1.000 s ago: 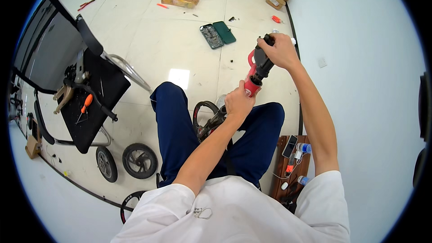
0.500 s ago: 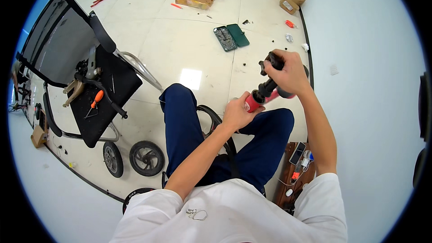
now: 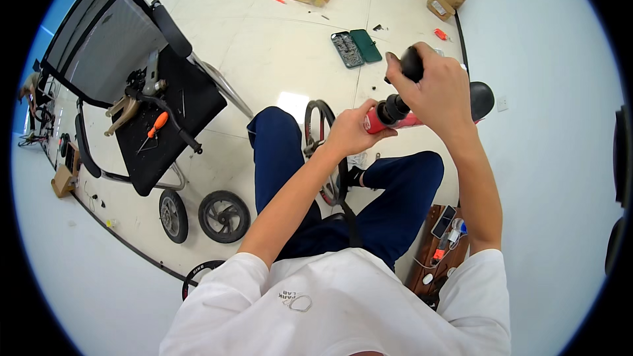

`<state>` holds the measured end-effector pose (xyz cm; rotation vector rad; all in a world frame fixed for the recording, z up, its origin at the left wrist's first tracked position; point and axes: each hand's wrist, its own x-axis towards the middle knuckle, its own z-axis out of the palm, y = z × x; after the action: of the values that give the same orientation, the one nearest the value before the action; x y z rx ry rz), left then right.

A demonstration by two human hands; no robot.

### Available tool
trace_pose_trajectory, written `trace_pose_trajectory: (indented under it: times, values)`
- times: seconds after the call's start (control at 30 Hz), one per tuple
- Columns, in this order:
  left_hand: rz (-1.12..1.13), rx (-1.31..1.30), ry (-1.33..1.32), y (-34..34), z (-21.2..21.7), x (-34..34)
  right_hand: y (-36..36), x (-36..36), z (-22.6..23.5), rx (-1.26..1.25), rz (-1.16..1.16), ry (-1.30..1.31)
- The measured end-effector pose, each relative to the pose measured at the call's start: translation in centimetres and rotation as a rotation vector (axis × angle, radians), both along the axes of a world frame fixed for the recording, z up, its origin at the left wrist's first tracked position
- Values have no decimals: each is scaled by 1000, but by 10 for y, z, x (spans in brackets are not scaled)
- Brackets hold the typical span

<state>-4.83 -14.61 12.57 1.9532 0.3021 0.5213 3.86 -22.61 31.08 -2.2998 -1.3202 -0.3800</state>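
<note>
Over the last second, the red tube (image 3: 376, 120) has swung clockwise from running mostly away from the person to running rightward, while the black part (image 3: 395, 107) stays at its open end; the two therefore seem to be handled together, with the fit between them apparently unsettled. The tube's long axis now slants rightward and slightly away, its open end to the left. The black part leans up and away, its rounded end uppermost. Both are held above the floor (image 3: 264, 53), beyond the far edge of the worktop (image 3: 428, 248). The left hand (image 3: 349, 135) wraps the tube; the right hand (image 3: 440, 92) grips the black part.
</note>
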Motion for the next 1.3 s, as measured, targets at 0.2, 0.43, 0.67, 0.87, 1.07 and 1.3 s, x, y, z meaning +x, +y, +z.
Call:
trace_pose_trajectory:
  times: [0.2, 0.43, 0.67, 0.87, 1.07, 1.3]
  values:
    - [270, 381, 438, 26, -16, -35, 31, -32, -4, -5, 41, -132]
    - [223, 311, 459, 75, -16, -49, 81, -50, -8, 65, 149, -216]
    - [84, 163, 461, 81, -19, -58, 118, -38, -1, -97, 107, -131]
    - [83, 194, 417, 74, -22, -72, 122, -36, -6, -160, 61, -75]
    - [49, 205, 438, 74, -22, -64, 122, -29, 1, -277, 25, -41]
    - [127, 233, 455, 66, -34, -53, 135, -20, -8, -370, -23, -99]
